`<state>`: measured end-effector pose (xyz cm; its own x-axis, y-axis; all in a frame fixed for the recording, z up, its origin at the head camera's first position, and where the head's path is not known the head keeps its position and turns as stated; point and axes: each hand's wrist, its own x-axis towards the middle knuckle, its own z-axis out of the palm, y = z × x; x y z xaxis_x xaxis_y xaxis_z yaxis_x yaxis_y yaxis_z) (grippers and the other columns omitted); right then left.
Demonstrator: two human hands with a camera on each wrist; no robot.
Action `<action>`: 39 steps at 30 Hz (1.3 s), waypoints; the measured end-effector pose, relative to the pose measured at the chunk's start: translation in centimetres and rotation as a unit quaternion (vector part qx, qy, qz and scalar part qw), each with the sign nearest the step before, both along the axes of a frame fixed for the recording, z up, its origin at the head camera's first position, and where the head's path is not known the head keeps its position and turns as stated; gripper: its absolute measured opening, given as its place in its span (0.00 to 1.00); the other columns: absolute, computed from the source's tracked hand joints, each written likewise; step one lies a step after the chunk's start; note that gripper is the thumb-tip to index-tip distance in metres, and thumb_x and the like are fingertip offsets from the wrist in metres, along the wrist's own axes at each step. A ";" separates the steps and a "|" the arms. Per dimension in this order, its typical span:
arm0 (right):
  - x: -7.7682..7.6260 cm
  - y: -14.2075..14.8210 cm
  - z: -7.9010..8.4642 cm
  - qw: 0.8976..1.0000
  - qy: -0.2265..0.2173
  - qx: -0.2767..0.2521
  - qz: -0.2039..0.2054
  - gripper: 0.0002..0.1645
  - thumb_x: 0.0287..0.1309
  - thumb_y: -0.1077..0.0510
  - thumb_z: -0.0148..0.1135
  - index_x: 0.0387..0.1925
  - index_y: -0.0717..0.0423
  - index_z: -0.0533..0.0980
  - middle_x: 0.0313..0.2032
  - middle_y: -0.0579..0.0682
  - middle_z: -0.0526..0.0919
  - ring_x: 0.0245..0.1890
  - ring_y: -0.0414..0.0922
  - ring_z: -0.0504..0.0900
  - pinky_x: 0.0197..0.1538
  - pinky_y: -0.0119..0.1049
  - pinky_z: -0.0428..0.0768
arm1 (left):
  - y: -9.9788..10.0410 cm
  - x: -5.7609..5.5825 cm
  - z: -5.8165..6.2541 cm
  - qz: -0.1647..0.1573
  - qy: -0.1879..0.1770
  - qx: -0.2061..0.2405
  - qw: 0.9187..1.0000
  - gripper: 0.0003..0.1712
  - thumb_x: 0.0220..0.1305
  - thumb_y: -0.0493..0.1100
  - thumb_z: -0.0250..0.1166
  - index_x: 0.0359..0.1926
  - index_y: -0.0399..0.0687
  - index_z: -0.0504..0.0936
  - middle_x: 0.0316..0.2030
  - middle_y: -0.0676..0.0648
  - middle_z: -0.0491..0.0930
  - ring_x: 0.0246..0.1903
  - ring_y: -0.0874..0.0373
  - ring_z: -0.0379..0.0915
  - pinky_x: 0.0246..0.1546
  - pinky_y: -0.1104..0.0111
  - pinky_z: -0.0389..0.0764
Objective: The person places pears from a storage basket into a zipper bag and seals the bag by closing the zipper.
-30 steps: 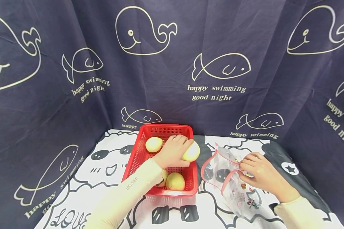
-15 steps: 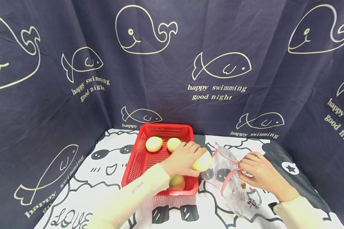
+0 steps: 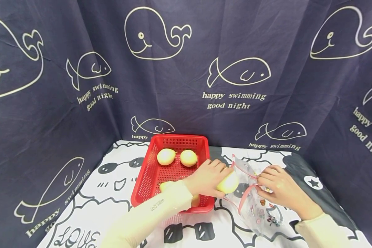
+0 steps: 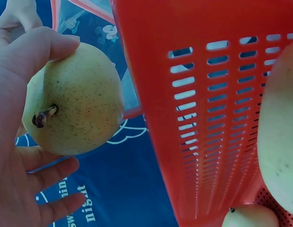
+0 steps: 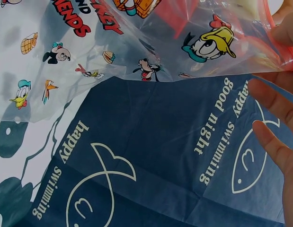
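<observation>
Change, last 1.0 s: held pear (image 3: pixel 229 184), 1 item, carried rightward from above the basket (image 3: pixel 179 137), past its right rim, to the left lip of the bag (image 3: pixel 255 215). Right back pear (image 3: pixel 188 158) now uncovered. Right hand and bag practically unmoved. Meaning for the work: pear out of the basket and at the bag's mouth; judged not inside. Contact with the lip: cannot tell.

Hands, 2:
- Left hand (image 3: pixel 206 179): grips the pear, thumb on 1 side, fingers on the other; 2 fingertips reach past the fruit, free of it, in the left wrist view. Stem faces that camera.
- Right hand (image 3: pixel 280 187): pinches the bag's red trim (image 3: pixel 245 196) between thumb and finger; other fingers spread off the film.

Around:
- Basket, red, slotted walls: 4 pears visible. Left back pear (image 3: pixel 166 156) and right back pear in plain sight; left front pear (image 3: pixel 165 186) and right front pear (image 3: pixel 195 200) partly behind the left sleeve (image 3: pixel 155 212).
- Bag, clear film, cartoon print, mouth parted, body slack on the table (image 3: pixel 90 206).
- Curtain (image 3: pixel 173 86), dark blue, fish and whale outlines, behind.

In the way: slack left lip, beneath or behind the pear; left fingers and fruit mask part of the mouth.
</observation>
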<state>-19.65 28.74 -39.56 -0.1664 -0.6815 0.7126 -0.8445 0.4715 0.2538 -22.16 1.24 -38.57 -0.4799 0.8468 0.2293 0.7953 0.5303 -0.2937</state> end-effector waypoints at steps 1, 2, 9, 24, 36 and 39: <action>0.0 0.0 0.0 1.000 0.001 0.000 0.002 0.21 0.70 0.50 0.47 0.20 0.48 0.72 0.24 0.39 0.76 0.28 0.45 0.76 0.47 0.41 0.69 | 0.1 0.0 0.0 -0.002 0.003 -0.002 1.000 0.44 0.51 0.69 0.67 0.66 0.55 0.71 0.51 0.54 0.77 0.52 0.59 0.69 0.44 0.68 0.69; 0.0 0.0 0.0 1.000 0.002 0.000 0.003 0.21 0.70 0.50 0.47 0.20 0.48 0.72 0.24 0.39 0.76 0.28 0.45 0.76 0.47 0.41 0.69 | 0.3 0.0 -0.1 -0.004 0.005 -0.005 1.000 0.44 0.51 0.69 0.67 0.65 0.55 0.71 0.51 0.54 0.77 0.52 0.59 0.69 0.44 0.68 0.69; 0.1 -0.1 0.2 1.000 0.001 0.003 0.002 0.21 0.70 0.50 0.46 0.20 0.48 0.72 0.24 0.39 0.77 0.28 0.44 0.76 0.47 0.41 0.69 | 1.0 -0.3 -0.4 -0.015 0.013 -0.021 1.000 0.44 0.49 0.69 0.67 0.63 0.55 0.71 0.50 0.54 0.77 0.50 0.58 0.69 0.42 0.68 0.69; 0.5 0.0 0.3 1.000 0.000 0.002 0.002 0.20 0.69 0.50 0.47 0.20 0.49 0.72 0.24 0.39 0.77 0.27 0.43 0.76 0.46 0.41 0.69 | 3.2 -0.2 -0.4 -0.033 0.042 -0.076 0.996 0.42 0.53 0.72 0.64 0.64 0.58 0.71 0.52 0.56 0.77 0.52 0.59 0.69 0.43 0.69 0.71; 0.3 -0.1 0.3 1.000 0.002 -0.002 0.013 0.19 0.68 0.51 0.48 0.21 0.49 0.72 0.24 0.39 0.76 0.27 0.43 0.76 0.46 0.41 0.69 | 4.4 -0.6 -1.0 -0.013 0.028 -0.111 0.993 0.44 0.52 0.74 0.63 0.65 0.60 0.70 0.52 0.56 0.75 0.53 0.61 0.66 0.41 0.71 0.69; 0.4 -0.1 0.3 1.000 0.002 -0.002 0.013 0.19 0.69 0.51 0.48 0.21 0.48 0.72 0.24 0.38 0.76 0.28 0.43 0.76 0.46 0.41 0.69 | 4.7 -0.6 -1.1 -0.008 0.020 -0.118 0.993 0.44 0.52 0.74 0.63 0.65 0.61 0.70 0.52 0.57 0.75 0.53 0.62 0.65 0.40 0.72 0.69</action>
